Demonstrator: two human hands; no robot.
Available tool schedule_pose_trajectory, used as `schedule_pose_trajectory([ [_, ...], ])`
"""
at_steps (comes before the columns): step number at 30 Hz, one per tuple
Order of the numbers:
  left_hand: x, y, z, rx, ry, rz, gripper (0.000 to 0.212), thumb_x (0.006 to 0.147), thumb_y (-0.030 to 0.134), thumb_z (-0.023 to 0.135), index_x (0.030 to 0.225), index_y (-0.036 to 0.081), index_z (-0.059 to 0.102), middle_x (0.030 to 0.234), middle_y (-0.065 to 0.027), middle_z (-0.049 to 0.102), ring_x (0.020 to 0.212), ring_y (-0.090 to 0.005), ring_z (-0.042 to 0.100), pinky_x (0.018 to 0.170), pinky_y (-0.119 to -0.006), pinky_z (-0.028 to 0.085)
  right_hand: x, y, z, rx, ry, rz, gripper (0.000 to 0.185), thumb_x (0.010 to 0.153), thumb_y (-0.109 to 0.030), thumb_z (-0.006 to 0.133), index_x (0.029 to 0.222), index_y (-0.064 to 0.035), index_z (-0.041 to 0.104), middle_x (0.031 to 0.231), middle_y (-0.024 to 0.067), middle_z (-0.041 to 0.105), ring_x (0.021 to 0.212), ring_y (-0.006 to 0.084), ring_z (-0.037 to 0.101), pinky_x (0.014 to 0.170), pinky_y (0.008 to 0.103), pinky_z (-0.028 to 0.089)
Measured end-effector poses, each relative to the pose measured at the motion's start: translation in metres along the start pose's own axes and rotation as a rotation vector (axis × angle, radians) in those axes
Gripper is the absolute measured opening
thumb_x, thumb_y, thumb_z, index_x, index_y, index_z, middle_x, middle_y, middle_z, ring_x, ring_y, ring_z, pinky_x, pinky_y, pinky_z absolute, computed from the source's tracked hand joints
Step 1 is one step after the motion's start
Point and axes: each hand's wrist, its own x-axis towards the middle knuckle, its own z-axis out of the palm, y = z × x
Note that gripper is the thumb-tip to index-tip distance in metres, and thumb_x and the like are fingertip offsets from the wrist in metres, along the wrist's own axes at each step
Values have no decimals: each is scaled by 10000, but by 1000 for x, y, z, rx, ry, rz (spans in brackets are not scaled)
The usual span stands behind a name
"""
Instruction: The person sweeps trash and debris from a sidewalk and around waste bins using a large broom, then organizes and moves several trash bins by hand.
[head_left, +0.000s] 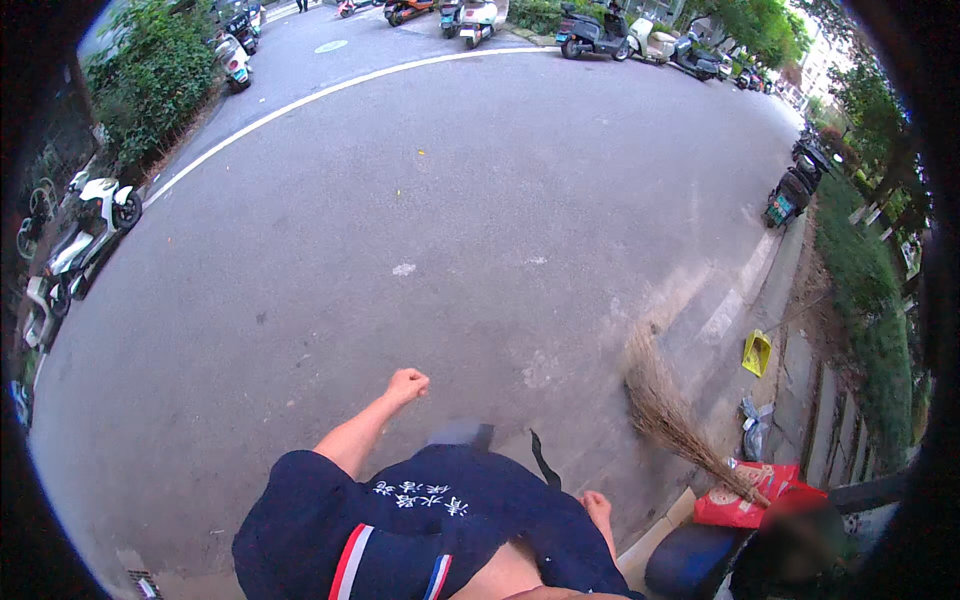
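Observation:
My left hand (409, 385) is held out in front of my body over the asphalt, its fingers curled in and nothing visible in them. Low at my side hangs my right hand (598, 508), partly foreshortened; its fingers look bent, and I cannot see whether the palm holds anything. Between them is my dark blue shirt (442, 517), which bears white writing. To the right of my right hand, a twig broom (667, 405) slants with its bristles pointing away from me. Its narrow end lies over a red printed bag (742, 495). Neither hand touches the broom.
A yellow dustpan (757, 353) and a grey-blue plastic bag (754, 427) lie along the right kerb. Beside the red bag is a dark blue seat-like surface (690, 559), near a blurred dark shape. Parked scooters (791, 187) line the road edges, with a white one (101, 217) at left.

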Motion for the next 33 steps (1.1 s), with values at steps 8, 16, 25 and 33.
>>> schedule_pose_trajectory([
  [8,141,-41,11,1275,-729,306,319,762,315,467,579,94,608,553,-60,583,592,-206,589,560,-346,447,54,-85,-36,237,386,-31,195,871,-232,507,881,-43,555,714,34,586,603,104,545,534,235,444],
  [16,330,224,164,248,-524,-45,200,767,166,532,603,51,530,547,-55,529,476,-142,516,414,-260,389,35,13,-43,652,831,432,164,827,-206,541,790,-56,594,667,24,589,508,105,573,440,224,446],
  [25,358,374,482,301,-831,179,119,791,125,563,725,41,510,603,-56,538,473,-125,512,384,-226,388,14,40,20,1013,899,537,130,804,-159,532,863,-49,569,737,45,608,548,116,586,442,224,448],
  [33,150,286,677,701,-1323,17,131,783,151,578,775,20,565,651,-52,579,538,-143,556,449,-252,425,20,90,-45,1180,1101,413,125,796,-159,510,787,-57,581,660,43,578,538,137,572,459,245,461],
])
